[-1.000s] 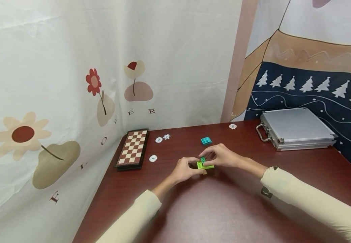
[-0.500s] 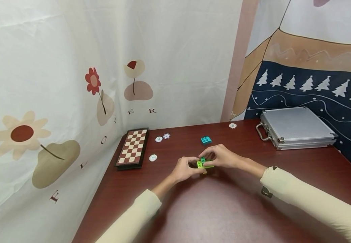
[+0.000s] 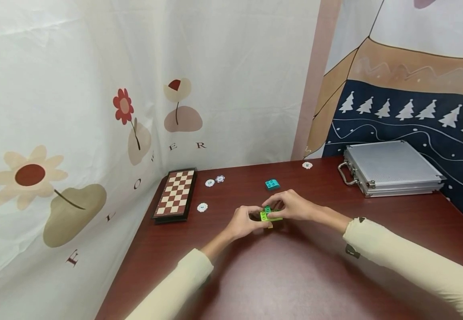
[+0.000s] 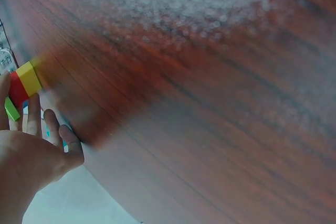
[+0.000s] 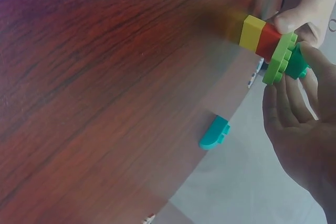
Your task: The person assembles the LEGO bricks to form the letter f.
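A stack of toy building blocks stands on the table between both hands. From the bottom up it has a yellow block (image 5: 252, 32), a red block (image 5: 268, 41), a long lime-green block (image 5: 277, 62) and a green block (image 5: 297, 62) on top. My left hand (image 3: 242, 223) grips the stack from the left, its thumb at the red block in the right wrist view. With thumb and fingers, my right hand (image 3: 294, 205) pinches the green block from the right. Fingers partly cover the stack in the head view. Beyond the hands lies a loose teal block (image 3: 272, 184) with a rounded side.
A checkered game board (image 3: 176, 194) lies at the table's left edge. Near it are several poker chips, one chip (image 3: 202, 207) closest to the left hand. Another chip (image 3: 307, 165) lies at the back. At the back right sits a silver case (image 3: 391, 166). Printed curtains (image 3: 231, 89) border the table.
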Tool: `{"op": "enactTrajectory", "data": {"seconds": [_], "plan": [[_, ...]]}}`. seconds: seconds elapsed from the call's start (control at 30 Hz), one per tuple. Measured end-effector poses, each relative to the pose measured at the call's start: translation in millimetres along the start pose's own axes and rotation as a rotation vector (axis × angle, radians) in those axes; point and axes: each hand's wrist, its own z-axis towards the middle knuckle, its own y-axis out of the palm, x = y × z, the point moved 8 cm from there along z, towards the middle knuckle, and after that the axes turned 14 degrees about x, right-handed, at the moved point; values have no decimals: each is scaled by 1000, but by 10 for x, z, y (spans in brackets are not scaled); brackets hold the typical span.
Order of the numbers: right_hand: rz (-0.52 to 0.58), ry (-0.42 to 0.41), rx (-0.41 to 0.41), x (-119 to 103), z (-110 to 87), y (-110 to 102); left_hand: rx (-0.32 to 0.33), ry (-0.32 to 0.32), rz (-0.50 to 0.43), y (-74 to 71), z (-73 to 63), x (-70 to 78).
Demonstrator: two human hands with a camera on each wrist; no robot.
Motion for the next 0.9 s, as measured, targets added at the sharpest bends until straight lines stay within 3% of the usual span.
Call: {"op": "enactTrajectory", "data": {"seconds": [0.4,0.9], "plan": [[-108,-49,-12,-18,-38,28,17,22,4,-13,12,19],[-99,-67,-13,-9,-52,52,23,7,15,-16,-9,21]]}}
